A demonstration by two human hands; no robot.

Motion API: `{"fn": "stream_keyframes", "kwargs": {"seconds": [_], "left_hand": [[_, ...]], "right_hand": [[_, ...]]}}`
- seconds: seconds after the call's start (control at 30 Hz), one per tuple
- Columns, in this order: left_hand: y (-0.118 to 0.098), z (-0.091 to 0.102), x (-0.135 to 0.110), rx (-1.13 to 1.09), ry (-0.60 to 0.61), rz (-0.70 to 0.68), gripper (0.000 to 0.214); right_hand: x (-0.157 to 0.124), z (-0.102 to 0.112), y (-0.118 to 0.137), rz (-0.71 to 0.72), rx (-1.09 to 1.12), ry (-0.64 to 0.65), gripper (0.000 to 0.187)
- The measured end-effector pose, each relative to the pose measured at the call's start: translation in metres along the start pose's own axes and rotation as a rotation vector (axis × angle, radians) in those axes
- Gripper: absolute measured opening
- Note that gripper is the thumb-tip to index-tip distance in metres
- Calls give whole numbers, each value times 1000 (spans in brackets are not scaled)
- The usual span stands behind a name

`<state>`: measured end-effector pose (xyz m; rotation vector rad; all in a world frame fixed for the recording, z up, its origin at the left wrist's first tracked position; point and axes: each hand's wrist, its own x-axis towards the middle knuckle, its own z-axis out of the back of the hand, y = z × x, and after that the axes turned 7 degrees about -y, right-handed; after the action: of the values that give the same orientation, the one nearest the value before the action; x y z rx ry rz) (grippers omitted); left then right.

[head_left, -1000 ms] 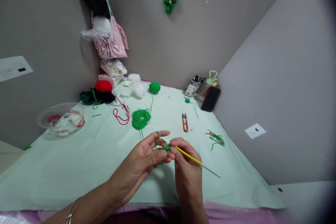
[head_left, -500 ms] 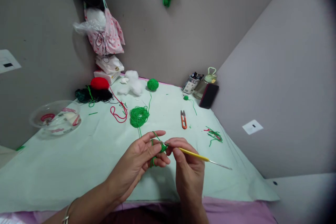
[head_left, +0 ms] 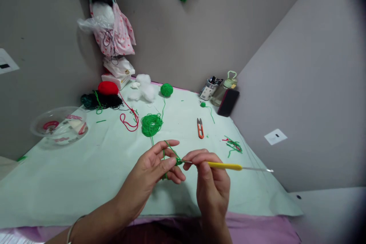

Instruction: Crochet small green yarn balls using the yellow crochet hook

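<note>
Between the thumb and fingers of my left hand (head_left: 157,164) is a small green crochet piece (head_left: 178,161), mostly covered by the fingers. Green yarn loops over the raised index finger and round the lower fingers. My right hand (head_left: 210,175) grips a crochet hook (head_left: 224,166) with a yellow handle and metal tips at both ends. The hook's left tip meets the green piece; its other end points right. Beyond my hands lies a loose coil of green yarn (head_left: 151,124), with a strand running down toward my left hand and another to a green yarn ball (head_left: 166,90).
Orange thread snips (head_left: 200,129) and yarn scraps (head_left: 233,145) lie to the right. A phone (head_left: 228,102) leans by a bottle (head_left: 219,93). At left are a clear plastic tub (head_left: 42,126), red yarn (head_left: 108,87) and black yarn (head_left: 107,101). White stuffing (head_left: 147,90) sits at the back.
My right hand has shifted right, drawing the hook outward and turning it nearly level. The left hand stays almost in place around the green piece. The whole view has tilted slightly.
</note>
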<state>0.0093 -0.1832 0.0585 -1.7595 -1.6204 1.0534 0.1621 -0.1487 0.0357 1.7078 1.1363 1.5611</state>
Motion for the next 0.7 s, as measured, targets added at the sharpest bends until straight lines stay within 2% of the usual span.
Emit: {"fn": "stream_keyframes", "kwargs": {"seconds": [0.2, 0.4, 0.53, 0.7], "left_hand": [[5, 2, 1, 109, -19, -136, 40], [10, 5, 2, 100, -18, -176, 40], [8, 3, 2, 103, -33, -182, 39], [4, 1, 2, 88, -48, -157, 42]], "right_hand": [[-7, 5, 6, 285, -326, 85, 23], [-10, -2, 3, 522, -480, 82, 24], [-11, -4, 1, 544, -489, 49, 25], [-12, 2, 4, 410, -388, 96, 23]]}}
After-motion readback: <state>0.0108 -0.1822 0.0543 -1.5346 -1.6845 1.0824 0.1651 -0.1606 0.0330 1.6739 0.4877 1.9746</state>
